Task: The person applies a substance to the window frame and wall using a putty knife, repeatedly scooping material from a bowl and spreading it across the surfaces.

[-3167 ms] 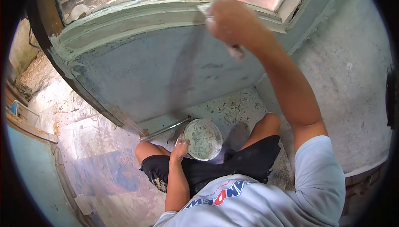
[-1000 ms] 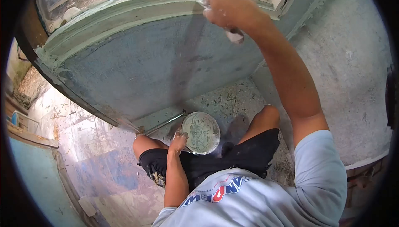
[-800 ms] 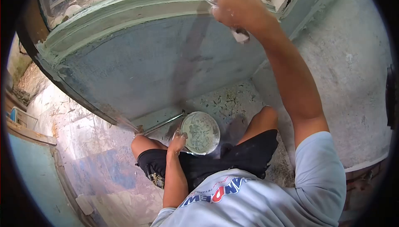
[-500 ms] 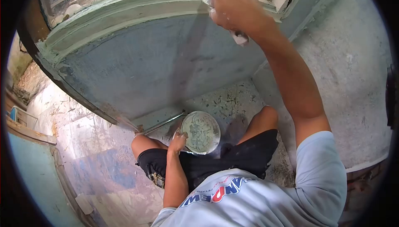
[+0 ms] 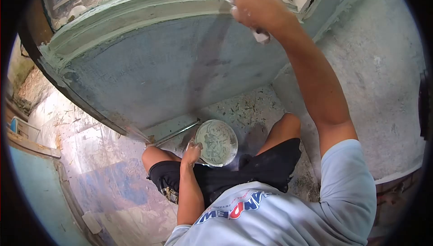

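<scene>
My right hand (image 5: pixel 257 7) is closed round a tool with a pale handle (image 5: pixel 261 36), held against the window ledge (image 5: pixel 180 7) near its right end. The tool's working end is mostly hidden by the fingers. Low in the middle, my left hand (image 5: pixel 193 152) is closed at the left rim of a round bucket (image 5: pixel 217 143), whose top shows grey-green paste. Whether those fingers hold the rim or something small, I cannot make out.
A blue-grey wall panel (image 5: pixel 149 70) curves below the ledge. A metal bar (image 5: pixel 178 132) lies left of the bucket on the stained floor (image 5: pixel 112 178). A rough grey wall (image 5: pixel 374 92) stands at the right. My bent knees flank the bucket.
My right hand has shifted very slightly right along the ledge with the tool. My left hand stays at the bucket's rim.
</scene>
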A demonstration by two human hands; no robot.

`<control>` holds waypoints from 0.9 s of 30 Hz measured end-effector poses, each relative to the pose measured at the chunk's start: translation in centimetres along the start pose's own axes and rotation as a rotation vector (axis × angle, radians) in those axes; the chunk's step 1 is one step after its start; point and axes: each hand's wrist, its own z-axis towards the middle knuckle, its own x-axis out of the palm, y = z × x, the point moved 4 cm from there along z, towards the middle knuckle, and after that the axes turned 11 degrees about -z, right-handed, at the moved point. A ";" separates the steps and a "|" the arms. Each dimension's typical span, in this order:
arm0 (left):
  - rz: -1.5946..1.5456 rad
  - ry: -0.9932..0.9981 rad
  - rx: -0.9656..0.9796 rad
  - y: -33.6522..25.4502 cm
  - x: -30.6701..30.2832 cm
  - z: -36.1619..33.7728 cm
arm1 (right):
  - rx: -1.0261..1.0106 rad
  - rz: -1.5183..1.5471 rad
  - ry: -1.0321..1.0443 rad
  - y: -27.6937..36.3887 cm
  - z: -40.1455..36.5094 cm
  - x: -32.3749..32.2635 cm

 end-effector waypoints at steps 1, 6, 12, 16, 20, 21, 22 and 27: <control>-0.143 -0.013 -0.024 -0.8 0.1 -0.1 | 0.000 0.000 -0.009 0.3 -0.2 -0.3; 0.236 0.011 0.108 1.6 -0.2 0.5 | -0.021 -0.028 -0.036 0.4 -0.3 -0.1; 0.155 0.017 0.103 1.9 -0.5 0.7 | -0.049 -0.033 -0.059 1.1 -0.7 -1.1; -0.002 -0.035 0.085 2.6 -0.7 1.3 | 0.002 -0.051 -0.001 1.2 -0.3 -2.1; 0.084 0.040 0.065 1.2 -0.4 0.7 | -0.009 -0.071 0.015 1.1 -0.2 -1.9; 0.058 0.009 0.031 1.7 -0.5 0.5 | -0.010 -0.068 0.014 1.2 -0.3 -1.6; 0.029 -0.019 -0.002 1.1 -0.4 0.2 | -0.029 -0.047 -0.012 1.4 -0.4 -1.3; -0.032 -0.040 0.009 0.2 -0.2 -0.3 | -0.024 -0.068 -0.053 0.8 -0.3 -1.2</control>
